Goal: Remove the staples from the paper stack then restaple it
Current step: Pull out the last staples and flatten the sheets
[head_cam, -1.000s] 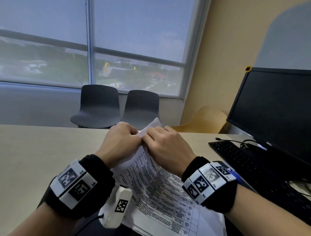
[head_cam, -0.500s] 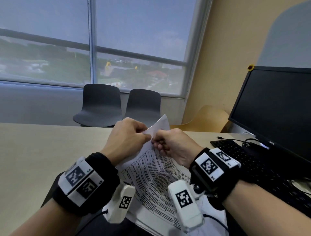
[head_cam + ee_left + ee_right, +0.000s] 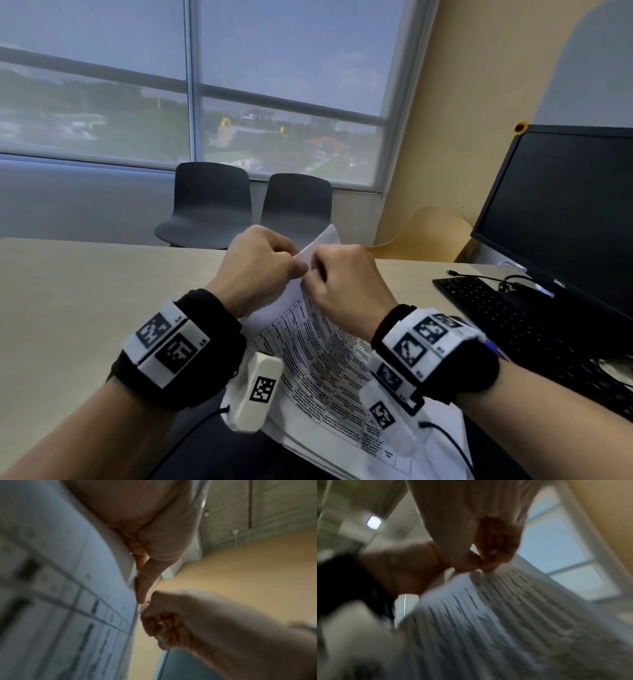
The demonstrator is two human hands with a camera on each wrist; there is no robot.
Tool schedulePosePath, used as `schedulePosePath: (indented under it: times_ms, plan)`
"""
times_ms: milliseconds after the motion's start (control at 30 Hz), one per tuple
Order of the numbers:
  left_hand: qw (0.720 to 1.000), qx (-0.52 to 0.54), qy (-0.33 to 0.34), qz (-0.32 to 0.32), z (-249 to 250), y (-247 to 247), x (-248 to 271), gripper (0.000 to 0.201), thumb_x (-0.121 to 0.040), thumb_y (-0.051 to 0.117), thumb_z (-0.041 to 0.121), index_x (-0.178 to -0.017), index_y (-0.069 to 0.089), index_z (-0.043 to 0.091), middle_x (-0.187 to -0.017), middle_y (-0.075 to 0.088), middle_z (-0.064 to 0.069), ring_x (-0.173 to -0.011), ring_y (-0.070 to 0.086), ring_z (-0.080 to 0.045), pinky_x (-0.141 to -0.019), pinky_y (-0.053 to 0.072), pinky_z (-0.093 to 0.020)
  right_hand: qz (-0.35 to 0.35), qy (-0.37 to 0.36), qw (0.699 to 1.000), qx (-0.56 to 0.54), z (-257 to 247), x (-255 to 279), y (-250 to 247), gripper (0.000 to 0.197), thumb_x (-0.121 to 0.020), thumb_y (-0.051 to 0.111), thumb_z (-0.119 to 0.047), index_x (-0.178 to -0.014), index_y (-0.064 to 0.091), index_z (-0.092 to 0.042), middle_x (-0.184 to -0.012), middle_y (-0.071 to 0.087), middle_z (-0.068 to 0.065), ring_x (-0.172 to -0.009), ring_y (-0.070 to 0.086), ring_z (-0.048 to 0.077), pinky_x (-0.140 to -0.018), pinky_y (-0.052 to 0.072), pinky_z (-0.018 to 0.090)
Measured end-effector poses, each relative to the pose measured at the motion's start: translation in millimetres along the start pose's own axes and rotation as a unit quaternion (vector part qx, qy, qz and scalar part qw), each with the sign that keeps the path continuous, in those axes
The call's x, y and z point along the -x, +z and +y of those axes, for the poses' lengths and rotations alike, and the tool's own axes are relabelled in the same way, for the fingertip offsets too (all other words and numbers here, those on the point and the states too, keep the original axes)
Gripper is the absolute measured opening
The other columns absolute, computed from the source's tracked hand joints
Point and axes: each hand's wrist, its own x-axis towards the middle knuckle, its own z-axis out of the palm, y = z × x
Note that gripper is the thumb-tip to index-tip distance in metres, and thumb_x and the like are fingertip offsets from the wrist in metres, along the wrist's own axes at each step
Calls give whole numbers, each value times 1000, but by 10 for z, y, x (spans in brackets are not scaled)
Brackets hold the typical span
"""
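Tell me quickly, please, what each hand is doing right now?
Left hand: fingers curled, pinching the top corner of the paper stack.
Right hand: fingers curled, pinching at the same corner; no staple is visible.

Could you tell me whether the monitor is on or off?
Off, it seems: the monitor screen is uniformly black in the head view.

- office
- long pale desk with black monitor and keyboard at right
- two dark visitor chairs under a wide window with outdoor view
- printed paperwork
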Motion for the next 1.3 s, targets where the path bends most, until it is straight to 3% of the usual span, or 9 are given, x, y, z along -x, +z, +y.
schedulePosePath:
  times_ms: [67,167,233,367,533,767,1000,1200,1300]
  plan:
    - [995,-86,53,14,44,3,33,9,-73,74,27,-67,77,20,-57,64,-6,-59,58,-17,-58,49,-32,-53,179,968,-168,-14,-63,-50,30,-81,60,-26,-55,50,-16,-61,57,8,-60,52,24,-56,40,32]
    - [979,-153,135,22,141,22,86,13,-79,73,28,-71,75,19,-54,61,2,-63,61,-19,-61,51,-32,-123,407,758,-495,37,-122,-169,27,-84,48,-8,-57,47,-11,-49,44,3,-34,37,9,-35,33,16]
    - [973,-173,150,24,161,63,103,14,-82,71,28,-71,75,19,-51,57,6,-61,58,-18,-60,47,-29,-130,430,715,-535,86,-108,-213,30,-87,45,-3,-57,47,-9,-48,44,2,-30,33,4,-32,31,12]
    - [983,-149,102,24,103,93,89,21,-80,68,21,-62,70,11,-49,54,-2,-59,53,-20,-54,41,-28,-18,60,995,-82,101,42,-64,24,-84,61,-18,-61,55,-15,-63,60,7,-55,54,21,-55,39,30]
    - [993,-96,50,43,45,15,24,10,-78,70,16,-75,79,16,-60,66,1,-69,60,-15,-57,38,-18,41,-326,904,272,272,17,-2,2,-89,62,-7,-89,60,-7,-75,56,8,-57,51,21,-46,37,30]
    - [990,-121,67,29,40,-60,-8,13,-80,68,19,-73,76,26,-71,71,8,-80,65,-16,-71,47,-26,1,69,986,-151,246,30,77,22,-83,58,-18,-68,57,-3,-63,59,9,-60,53,26,-58,44,38]
    - [980,-134,139,-44,146,-19,70,10,-84,71,36,-80,75,28,-72,72,7,-70,63,-10,-73,52,-29,-155,382,730,-545,191,3,-180,24,-90,52,-3,-67,56,-6,-53,51,4,-35,44,4,-37,44,13]
    - [974,-169,149,-10,126,30,64,10,-83,68,23,-77,76,24,-72,70,5,-79,64,-19,-75,53,-33,-120,102,979,-126,204,77,-154,24,-86,53,-24,-66,58,-11,-68,65,8,-60,59,24,-59,49,35]
    - [978,-150,143,-4,112,16,51,10,-83,68,23,-75,74,23,-74,72,5,-81,66,-18,-76,53,-35,-53,-24,993,106,89,134,-172,22,-92,49,-34,-76,51,-20,-86,66,5,-77,60,28,-61,35,32]
